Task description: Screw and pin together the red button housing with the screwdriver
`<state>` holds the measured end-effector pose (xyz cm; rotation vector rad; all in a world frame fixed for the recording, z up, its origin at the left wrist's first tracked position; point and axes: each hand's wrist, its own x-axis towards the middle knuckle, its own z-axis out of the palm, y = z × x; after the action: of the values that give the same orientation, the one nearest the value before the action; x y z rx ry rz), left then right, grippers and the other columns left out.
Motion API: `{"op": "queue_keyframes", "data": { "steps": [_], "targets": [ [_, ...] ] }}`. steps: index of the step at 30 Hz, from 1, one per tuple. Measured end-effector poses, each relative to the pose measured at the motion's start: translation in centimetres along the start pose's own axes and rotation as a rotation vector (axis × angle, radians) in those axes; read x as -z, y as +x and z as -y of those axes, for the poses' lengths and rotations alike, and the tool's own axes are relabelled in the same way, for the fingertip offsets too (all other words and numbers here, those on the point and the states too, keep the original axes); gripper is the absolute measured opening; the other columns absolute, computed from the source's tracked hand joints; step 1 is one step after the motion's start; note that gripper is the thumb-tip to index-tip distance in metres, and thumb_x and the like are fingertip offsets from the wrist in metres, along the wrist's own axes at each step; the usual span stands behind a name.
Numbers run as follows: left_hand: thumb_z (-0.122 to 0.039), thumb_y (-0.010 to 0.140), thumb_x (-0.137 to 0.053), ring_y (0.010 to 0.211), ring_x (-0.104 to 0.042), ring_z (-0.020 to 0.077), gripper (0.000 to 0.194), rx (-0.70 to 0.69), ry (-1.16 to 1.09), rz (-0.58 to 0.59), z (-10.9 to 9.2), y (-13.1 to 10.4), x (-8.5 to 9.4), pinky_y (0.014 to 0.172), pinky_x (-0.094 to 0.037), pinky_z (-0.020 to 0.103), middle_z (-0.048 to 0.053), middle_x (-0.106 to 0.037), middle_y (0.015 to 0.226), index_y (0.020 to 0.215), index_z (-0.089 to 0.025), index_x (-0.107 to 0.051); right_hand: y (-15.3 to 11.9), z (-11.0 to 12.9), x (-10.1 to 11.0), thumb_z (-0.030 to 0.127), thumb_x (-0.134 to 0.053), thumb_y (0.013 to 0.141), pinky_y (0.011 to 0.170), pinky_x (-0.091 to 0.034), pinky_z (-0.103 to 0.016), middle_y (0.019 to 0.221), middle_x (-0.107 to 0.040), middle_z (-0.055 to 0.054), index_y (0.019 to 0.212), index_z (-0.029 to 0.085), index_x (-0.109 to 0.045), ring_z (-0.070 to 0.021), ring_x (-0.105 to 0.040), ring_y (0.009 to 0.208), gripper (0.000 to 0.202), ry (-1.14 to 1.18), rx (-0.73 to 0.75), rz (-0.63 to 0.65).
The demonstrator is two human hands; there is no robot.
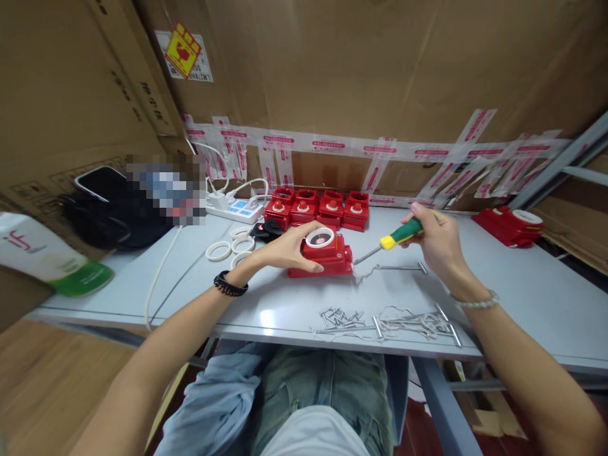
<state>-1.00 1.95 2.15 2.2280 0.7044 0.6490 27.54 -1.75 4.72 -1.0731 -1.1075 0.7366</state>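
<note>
Red switch housing (323,254) pinned under our flat left hand (285,250); right hand (439,244) fisted on screwdriver (399,235) — tip may slip off, scattering screws (342,316)

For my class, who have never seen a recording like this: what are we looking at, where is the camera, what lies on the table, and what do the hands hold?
The camera sits on a person's head, looking down at their own two bare hands over a grey table. The left hand steadies a red plastic unit with a white ring on top. The right hand grips a green and yellow screwdriver, its tip at the unit's side. Four similar red units stand behind, white rings lie to the left, and loose screws and metal pins lie near the front edge.
</note>
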Motion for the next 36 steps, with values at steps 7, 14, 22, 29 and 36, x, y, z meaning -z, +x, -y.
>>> {"op": "queue_keyframes", "data": {
  "steps": [7, 14, 22, 29, 36],
  "targets": [
    [-0.04, 0.064, -0.082, 0.11, -0.059, 0.027, 0.065, 0.029, -0.067, -0.014, 0.0, -0.1, 0.2, 0.097, -0.045, 0.041, 0.006, -0.061, 0.12, 0.118, -0.021, -0.051, -0.3, 0.7, 0.1, 0.035, -0.067, 0.076, 0.033, -0.043, -0.02, 0.051, -0.055, 0.001, 0.058, 0.014, -0.062, -0.0085, -0.053, 0.038, 0.028, 0.113, 0.039, -0.089],
    [-0.042, 0.065, -0.083, 0.112, -0.06, 0.0281, 0.068, 0.079, -0.118, -0.023, -0.3, -0.2, 0.5, 0.095, -0.048, 0.041, 0.008, -0.06, 0.122, 0.121, -0.022, -0.049, -0.2, 1.5, -0.1, 0.037, -0.068, 0.067, 0.03, -0.038, -0.02, 0.052, -0.054, 0.003, 0.054, 0.014, -0.06, -0.0078, -0.051, 0.037, 0.027, 0.194, 0.067, -0.192],
    [-0.042, 0.065, -0.083, 0.111, -0.06, 0.0281, 0.069, 0.082, -0.149, -0.026, -0.4, -0.2, 0.4, 0.093, -0.048, 0.039, 0.009, -0.06, 0.124, 0.121, -0.021, -0.048, -0.1, 1.6, 0.0, 0.038, -0.069, 0.065, 0.029, -0.038, -0.021, 0.054, -0.054, 0.003, 0.053, 0.015, -0.059, -0.0084, -0.051, 0.038, 0.028, 0.218, 0.076, -0.203],
    [-0.041, 0.066, -0.083, 0.113, -0.06, 0.0284, 0.068, 0.072, -0.127, -0.039, -0.4, -0.2, 0.5, 0.095, -0.047, 0.041, 0.009, -0.059, 0.124, 0.121, -0.021, -0.048, -0.6, 2.0, -0.2, 0.03, -0.065, 0.07, 0.032, -0.041, -0.023, 0.058, -0.054, 0.002, 0.054, 0.016, -0.058, -0.0089, -0.052, 0.041, 0.023, 0.257, 0.034, -0.185],
    [-0.043, 0.065, -0.083, 0.111, -0.06, 0.0278, 0.069, 0.067, -0.129, -0.046, -0.1, -0.1, 0.2, 0.096, -0.047, 0.042, 0.008, -0.06, 0.122, 0.121, -0.022, -0.048, -0.4, 1.6, -0.2, 0.027, -0.061, 0.075, 0.033, -0.04, -0.022, 0.055, -0.055, 0.004, 0.06, 0.018, -0.055, -0.0085, -0.047, 0.039, 0.018, 0.296, -0.055, -0.16]
  ]
}}
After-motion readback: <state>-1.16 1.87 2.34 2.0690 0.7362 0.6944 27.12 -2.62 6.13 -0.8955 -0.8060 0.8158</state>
